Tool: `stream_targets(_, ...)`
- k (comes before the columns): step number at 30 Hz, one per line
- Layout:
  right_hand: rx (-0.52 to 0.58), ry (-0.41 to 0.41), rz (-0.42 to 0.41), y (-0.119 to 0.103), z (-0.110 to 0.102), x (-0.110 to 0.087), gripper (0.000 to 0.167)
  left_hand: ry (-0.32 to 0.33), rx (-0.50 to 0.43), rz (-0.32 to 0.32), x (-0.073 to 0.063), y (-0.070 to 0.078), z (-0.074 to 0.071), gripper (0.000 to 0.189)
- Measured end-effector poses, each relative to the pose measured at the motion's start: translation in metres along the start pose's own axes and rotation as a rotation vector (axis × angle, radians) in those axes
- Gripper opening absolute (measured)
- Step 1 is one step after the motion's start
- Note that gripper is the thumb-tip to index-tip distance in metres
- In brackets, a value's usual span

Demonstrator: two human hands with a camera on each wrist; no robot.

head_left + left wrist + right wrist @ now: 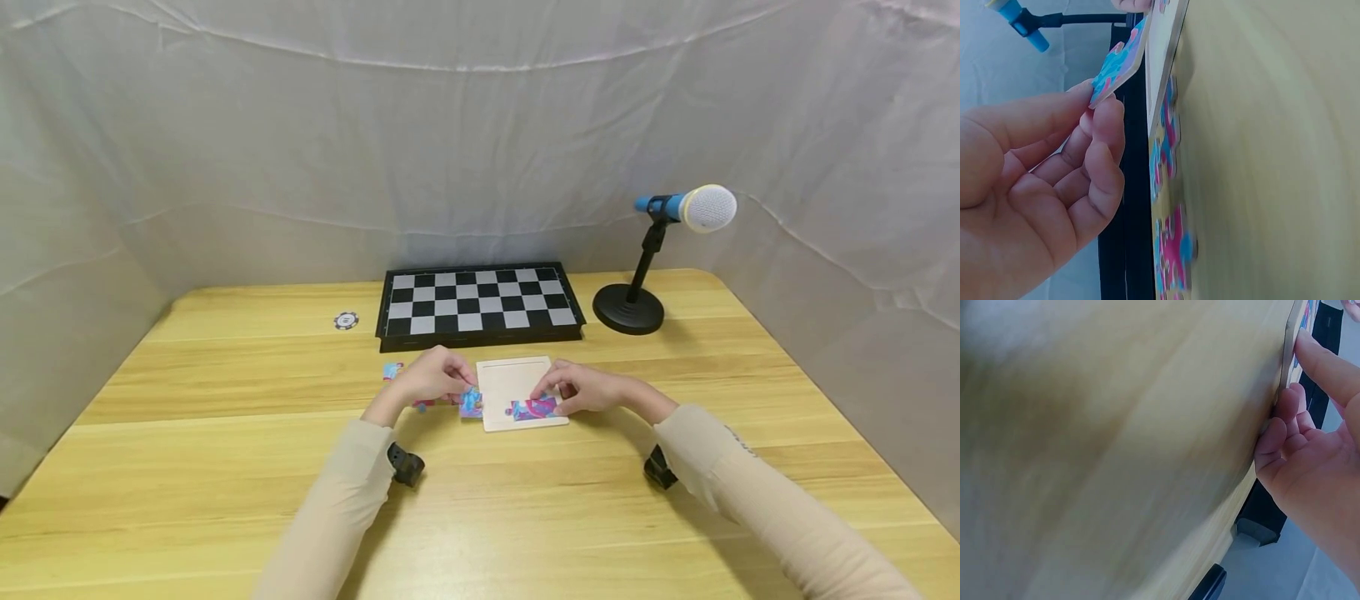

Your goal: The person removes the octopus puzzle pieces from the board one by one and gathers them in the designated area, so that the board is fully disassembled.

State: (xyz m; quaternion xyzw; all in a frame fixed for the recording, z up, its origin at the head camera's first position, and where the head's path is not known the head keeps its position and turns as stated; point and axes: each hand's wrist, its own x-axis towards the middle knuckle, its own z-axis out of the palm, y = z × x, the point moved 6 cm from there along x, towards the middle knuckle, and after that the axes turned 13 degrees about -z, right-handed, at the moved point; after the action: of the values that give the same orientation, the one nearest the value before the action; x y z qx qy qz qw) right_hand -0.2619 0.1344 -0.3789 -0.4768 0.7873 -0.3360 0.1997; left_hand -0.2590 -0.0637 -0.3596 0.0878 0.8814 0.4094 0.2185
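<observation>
My left hand (437, 375) pinches a blue and purple jigsaw piece (471, 403) between thumb and fingers at the tray's left edge. In the left wrist view this jigsaw piece (1117, 62) is tilted, raised off the table. The pale wooden puzzle tray (513, 373) lies flat with a few joined pink and purple pieces (534, 408) along its near side. At the tray's right edge, my right hand (588, 388) rests its thumb and index finger on or beside those pieces. In the right wrist view its other fingers are loosely curled by the tray edge (1287, 353).
More loose jigsaw pieces (1172, 250) lie left of the tray, partly hidden by the left hand in the head view. Behind stands a black-framed checkered board (480, 302). A poker chip (346, 321) lies left of it; a microphone (686, 208) on a stand rises at right.
</observation>
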Motion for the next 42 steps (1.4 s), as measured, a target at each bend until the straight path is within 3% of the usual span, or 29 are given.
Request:
stream_targets(7, 0.0, 0.002, -0.017, 0.0, 0.0, 0.0, 0.027, 0.008, -0.034, -0.044, -0.008, -0.011, -0.01, 0.005)
stream_targets(16, 0.003, -0.002, 0.017, 0.0, 0.0, 0.0, 0.028, 0.033, -0.014, -0.03, -0.018, -0.023, -0.022, 0.006)
stream_targets(42, 0.031, 0.01, 0.03, 0.002, 0.0, 0.0, 0.027, 0.027, -0.006, -0.045, -0.041, -0.055, -0.048, 0.007)
